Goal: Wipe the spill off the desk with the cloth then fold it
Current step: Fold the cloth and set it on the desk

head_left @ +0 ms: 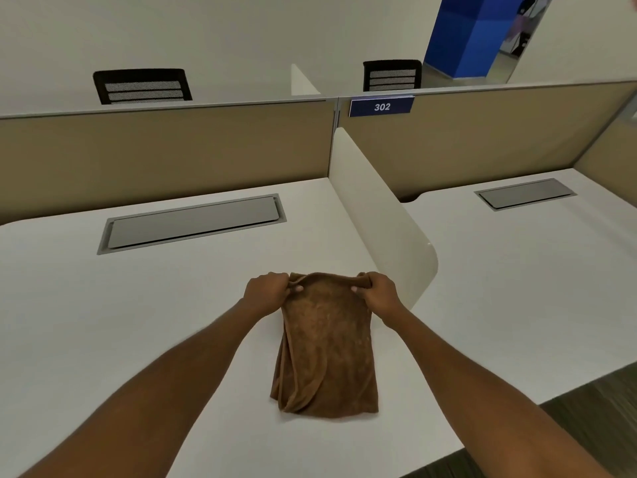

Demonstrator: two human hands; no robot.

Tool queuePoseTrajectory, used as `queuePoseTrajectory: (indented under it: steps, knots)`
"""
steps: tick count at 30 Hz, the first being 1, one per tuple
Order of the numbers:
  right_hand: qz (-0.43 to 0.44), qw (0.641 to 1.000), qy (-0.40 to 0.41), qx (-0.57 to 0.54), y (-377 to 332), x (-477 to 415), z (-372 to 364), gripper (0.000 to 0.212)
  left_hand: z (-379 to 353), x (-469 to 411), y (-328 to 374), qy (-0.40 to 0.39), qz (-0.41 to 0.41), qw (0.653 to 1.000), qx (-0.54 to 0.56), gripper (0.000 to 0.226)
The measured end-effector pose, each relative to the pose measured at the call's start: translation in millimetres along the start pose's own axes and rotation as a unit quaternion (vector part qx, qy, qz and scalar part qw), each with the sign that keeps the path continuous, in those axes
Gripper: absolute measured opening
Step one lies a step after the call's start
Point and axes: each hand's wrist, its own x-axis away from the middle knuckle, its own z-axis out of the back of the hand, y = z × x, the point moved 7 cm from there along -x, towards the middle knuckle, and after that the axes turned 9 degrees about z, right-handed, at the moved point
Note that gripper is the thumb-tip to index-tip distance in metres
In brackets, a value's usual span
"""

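A broad white laminate desk [103, 305] fills most of the space, backed by a tan fabric partition panel [172, 146] and bounded on its right by a cream curved divider board [375, 208]. Set flush into the desktop near the back is a long grey metal cable hatch [193, 222]. On the desk's near right part lies a brown terry cloth [327, 346], rumpled, its far edge lifted off the surface. The left hand [267, 289] pinches the cloth's far left corner; the right hand [379, 291] is clamped on the far right corner. A small blue sign reading 302 [381, 106] hangs on the partition.
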Motion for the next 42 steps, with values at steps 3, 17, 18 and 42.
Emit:
queuePoseTrajectory:
  steps: [3,17,18,42]
  knots:
    - [-0.003,1.000,0.002,0.006,3.3,-5.6,-3.3,0.012,-6.4,-8.4,4.0,-0.002,0.000,0.999,-0.051,0.056]
    - [-0.017,0.998,-0.028,0.063,23.1,-32.6,-6.6,0.007,-21.6,-43.8,35.4,-0.067,-0.037,0.997,0.021,0.091]
    - [-0.025,0.998,-0.036,0.055,24.9,-34.6,-7.2,0.005,-25.4,-44.9,42.0,-0.086,-0.053,0.995,0.007,0.093]
    - [0.200,0.980,-0.014,0.004,-21.5,-6.7,24.1,0.018,41.7,39.5,63.7,0.171,-0.159,0.972,-0.017,0.019]
